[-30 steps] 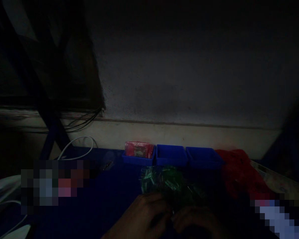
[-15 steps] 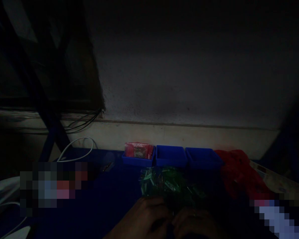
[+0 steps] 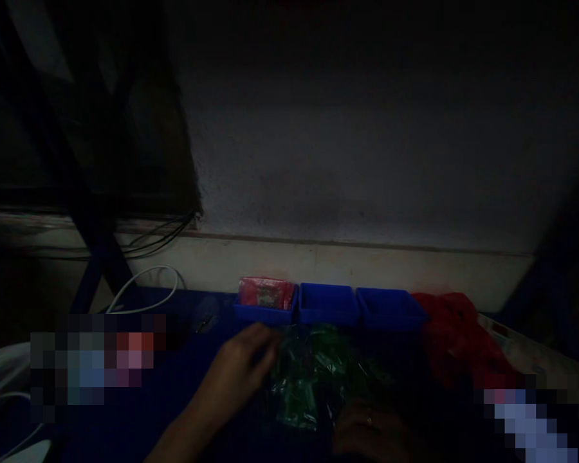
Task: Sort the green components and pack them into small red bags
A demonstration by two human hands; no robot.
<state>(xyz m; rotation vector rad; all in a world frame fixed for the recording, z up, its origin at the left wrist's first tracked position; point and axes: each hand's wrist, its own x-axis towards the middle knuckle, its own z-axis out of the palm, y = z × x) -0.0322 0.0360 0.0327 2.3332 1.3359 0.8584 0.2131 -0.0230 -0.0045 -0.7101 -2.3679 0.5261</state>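
While the light lay very low over the blue desk (image 3: 168, 405), the left hand (image 3: 241, 363) reached in at the left edge of a loose heap of green packets (image 3: 327, 357), its fingers curved and the thumb set apart from them; whether the tips pinched any film, I could not tell. The heap lay in front of three blue trays, the leftmost tray (image 3: 265, 314) bearing pink packets (image 3: 265, 292). One green packet (image 3: 298, 408) lay nearest the wearer, between the hands. My judgement: such slick, clear film would handle best by a light pinch at one edge, each packet parted from its neighbours before lifting, lest two cling together. The right hand (image 3: 370, 429) lay low at the near right of the heap, its fingers sunk in shadow, grip unreadable. Contents and count of the packets were too dim to make out; pixel blocks masked patches at both sides.
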